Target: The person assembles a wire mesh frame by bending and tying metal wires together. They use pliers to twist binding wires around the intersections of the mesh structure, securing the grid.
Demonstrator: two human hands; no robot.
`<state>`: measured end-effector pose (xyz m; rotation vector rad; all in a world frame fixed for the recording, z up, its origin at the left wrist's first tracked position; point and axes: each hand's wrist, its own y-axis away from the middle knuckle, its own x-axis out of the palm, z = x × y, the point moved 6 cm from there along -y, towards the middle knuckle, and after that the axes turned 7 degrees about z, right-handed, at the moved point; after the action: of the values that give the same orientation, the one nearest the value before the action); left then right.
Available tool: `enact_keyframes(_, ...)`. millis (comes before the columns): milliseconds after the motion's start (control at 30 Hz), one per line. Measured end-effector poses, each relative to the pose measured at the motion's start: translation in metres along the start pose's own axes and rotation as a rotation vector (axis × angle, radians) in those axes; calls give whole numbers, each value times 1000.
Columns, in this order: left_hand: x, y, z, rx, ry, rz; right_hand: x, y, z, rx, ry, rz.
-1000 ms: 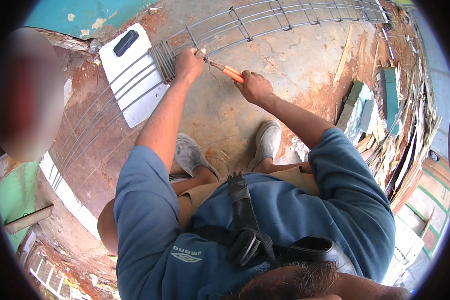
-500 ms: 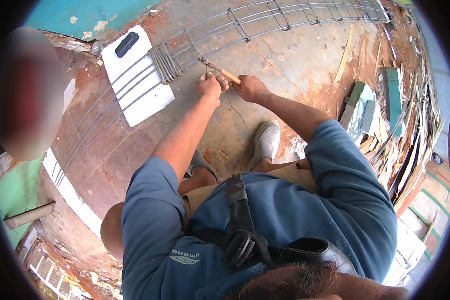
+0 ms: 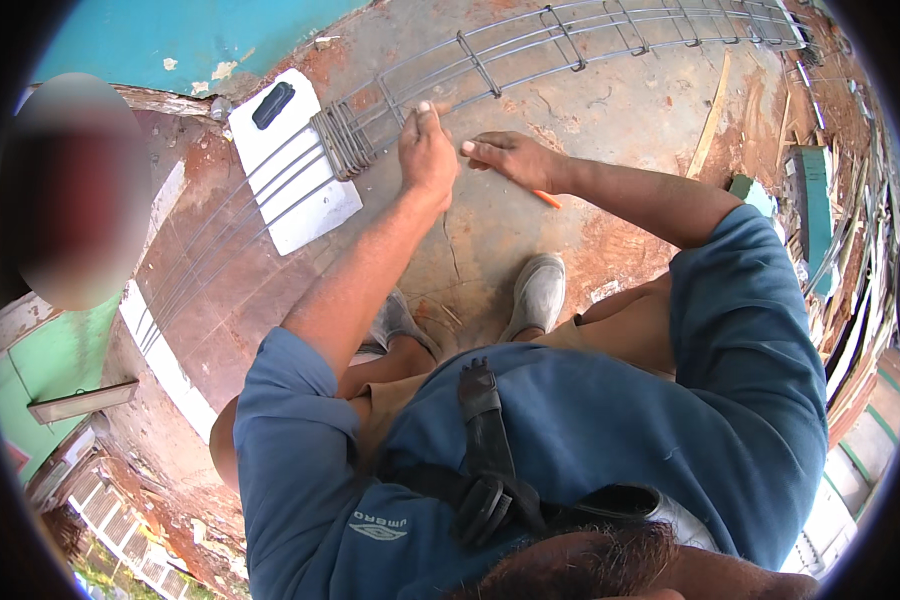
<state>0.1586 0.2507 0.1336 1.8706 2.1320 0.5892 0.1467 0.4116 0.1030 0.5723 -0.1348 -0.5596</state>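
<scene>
A long cage of steel bars (image 3: 590,35) with square stirrups lies on the concrete floor in front of me. My left hand (image 3: 425,150) is closed on one of its long bars, thumb up against a stirrup, just right of a bundle of bunched stirrups (image 3: 340,140). My right hand (image 3: 510,155) sits close beside it, fingertips pointing at the left hand. It holds an orange-handled tool (image 3: 547,198), whose handle sticks out under the wrist; the tool's tip is hidden by the hand.
A white board (image 3: 305,205) with a black handle lies under the bars at the left. A wooden strip (image 3: 710,120) and green blocks (image 3: 810,190) lie to the right. My grey shoes (image 3: 540,290) stand below the hands. Another person stands at the far left.
My left hand slid right from the stirrup bundle along the cage to meet the right hand. The right hand turned, and the orange tool now lies tucked under it.
</scene>
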Motion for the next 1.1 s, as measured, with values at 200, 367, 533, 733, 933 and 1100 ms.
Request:
enact_keyframes(200,-5,-35,-200,377,13,-103,1,6,170,-407,-723,-191)
enact_keyframes(367,-10,-39,-299,340,-199,132,-64,29,220,-739,-447,-457)
enact_keyframes(533,-57,-57,-323,160,-187,289,-70,45,231,-641,-441,-115)
enact_keyframes(733,-30,-70,-247,-40,-282,355,-81,42,172,-478,-188,-338)
enact_keyframes(933,-34,-112,-133,-291,103,700,-73,26,86,-212,-67,-453)
enact_keyframes(1100,-59,-113,-87,-302,-187,686,-64,16,76,-162,-184,-556)
